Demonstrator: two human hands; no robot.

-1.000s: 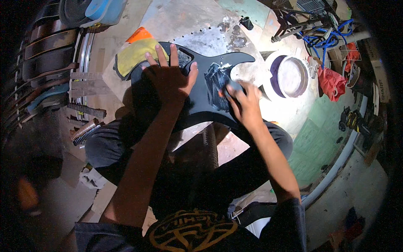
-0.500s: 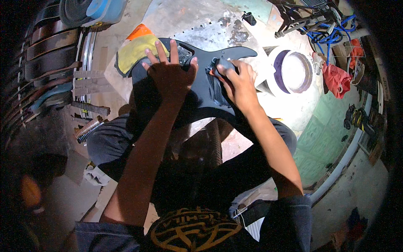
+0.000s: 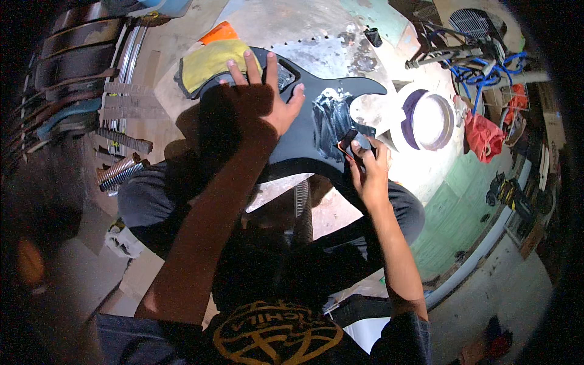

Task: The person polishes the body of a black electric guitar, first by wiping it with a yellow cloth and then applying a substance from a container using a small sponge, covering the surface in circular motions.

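A dark grey, curved panel (image 3: 289,137) with a horn-like tip and a cut-out lies across my lap. My left hand (image 3: 258,103) rests on its left part, fingers spread, partly in shadow. A yellow cloth (image 3: 216,61) sits beside those fingertips at the panel's upper edge. My right hand (image 3: 370,167) pinches a small black block with an orange edge (image 3: 347,143) against the panel's lower right. Left of the block, a wet, streaky smear (image 3: 331,115) with whitish foam on top covers the surface.
Right of the panel stands a bright round white tub (image 3: 426,118) with a purple inner wall. Blue cords (image 3: 486,70) and red cloth (image 3: 485,137) lie farther right. Dark curved panels (image 3: 73,67) are stacked at the left. Coiled springs (image 3: 121,173) lie near my left knee.
My right hand has moved down and right with the block, uncovering more of the smear, which looks wider and foamier. My left hand stays flat on the panel. The view has shifted slightly.
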